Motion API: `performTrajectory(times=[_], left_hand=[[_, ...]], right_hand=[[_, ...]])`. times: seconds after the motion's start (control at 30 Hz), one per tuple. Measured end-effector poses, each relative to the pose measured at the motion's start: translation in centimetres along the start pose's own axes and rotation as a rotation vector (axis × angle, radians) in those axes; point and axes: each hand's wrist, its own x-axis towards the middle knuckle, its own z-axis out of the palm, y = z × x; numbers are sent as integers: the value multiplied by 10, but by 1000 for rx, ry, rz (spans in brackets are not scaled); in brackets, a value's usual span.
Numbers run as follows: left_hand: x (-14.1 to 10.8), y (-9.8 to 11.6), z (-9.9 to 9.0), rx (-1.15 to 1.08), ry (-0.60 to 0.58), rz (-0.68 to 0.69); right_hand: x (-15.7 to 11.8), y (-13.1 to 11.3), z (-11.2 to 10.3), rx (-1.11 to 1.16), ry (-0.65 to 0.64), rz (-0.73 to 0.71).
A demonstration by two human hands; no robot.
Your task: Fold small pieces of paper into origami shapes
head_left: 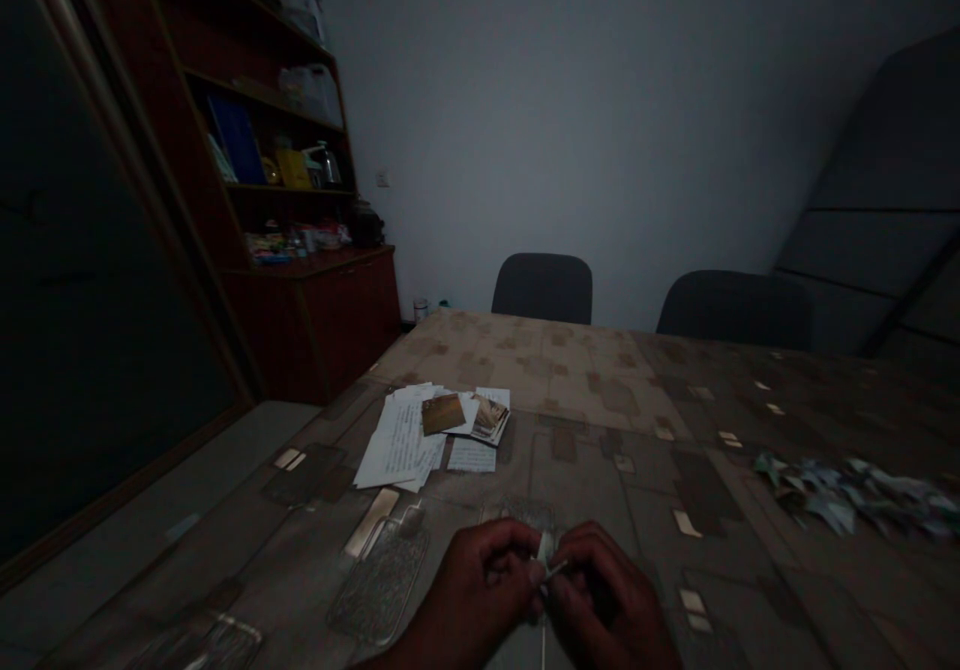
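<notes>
My left hand (480, 590) and my right hand (607, 595) meet low in the view, their fingertips pinching a small white folded piece (545, 554), probably paper. A thin white strip (544, 630) hangs below it between my hands. A clear textured plastic tray (379, 580) lies just left of my left hand. To the right, well beyond my right hand, sits a heap of small folded blue-grey paper pieces (847, 495). Loose papers (397, 440) and photographs (489, 418) lie ahead of my hands, untouched.
The patterned tablecloth (570, 375) covers a large table, with another clear tray (217, 645) at its near left. Two dark chairs (541, 288) stand beyond the far edge. A wooden shelf unit (270, 130) holding assorted items stands at the left.
</notes>
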Motion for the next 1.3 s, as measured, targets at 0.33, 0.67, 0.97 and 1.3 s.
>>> performTrajectory(times=[0.33,0.67,0.97,1.3], left_hand=[[0,1,4,25,27,-68],[-1,5,6,14,41,-78],[2,-3,4,0,42,-90],[2,-5,5,-46,99,-119]], right_hand=[[2,-3,-2,-48,31,19],[-3,-2,-2,7,51,176],[0,-1,-4,-17,29,48],[-2,0,-4,-62,-44,-109]])
